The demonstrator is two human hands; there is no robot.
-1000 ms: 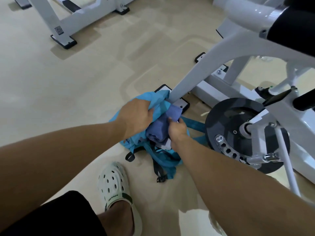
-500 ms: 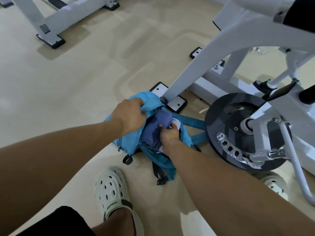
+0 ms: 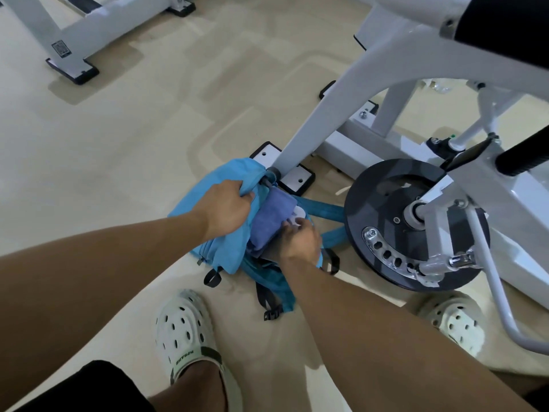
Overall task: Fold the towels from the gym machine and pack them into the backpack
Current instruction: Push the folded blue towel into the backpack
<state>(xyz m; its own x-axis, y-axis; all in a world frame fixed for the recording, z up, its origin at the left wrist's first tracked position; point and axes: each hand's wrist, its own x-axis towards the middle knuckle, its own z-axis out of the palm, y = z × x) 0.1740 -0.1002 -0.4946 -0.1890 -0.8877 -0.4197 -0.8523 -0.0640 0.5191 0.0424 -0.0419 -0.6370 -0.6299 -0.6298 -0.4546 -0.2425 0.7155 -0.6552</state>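
- We see the floor (image 3: 124,150) first, a pale beige surface running across the whole view.
- The white gym machine (image 3: 350,93) fills the right side; one slanted leg comes down to a black-edged foot plate (image 3: 292,178) just behind the bag.
- A second white frame (image 3: 89,28) stands at the upper left, well apart from us.
- The dark weight plate (image 3: 383,197) hangs on the machine to the right of the bag, with a perforated metal bracket across its lower face.
- The blue backpack (image 3: 219,251) lies on the floor between our feet and the foot plate, its mouth pulled open and its straps trailing toward the weight plate.
- Our white perforated clog (image 3: 187,331) is planted just below the bag; the other clog (image 3: 454,322) sits under the machine at the right.
- The purple towel (image 3: 273,218) sits folded in the mouth of the backpack, partly inside and partly showing.
- Our left hand (image 3: 225,208) grips a bunch of the bag's blue fabric at the upper edge of the opening, fingers curled round it.
- Our right hand (image 3: 300,242) has its fingers bent at the towel's right edge; it seems to pinch the towel, though the fingertips are partly hidden.
- A small white item (image 3: 298,214) peeks out beside the towel, and we cannot tell what it is.
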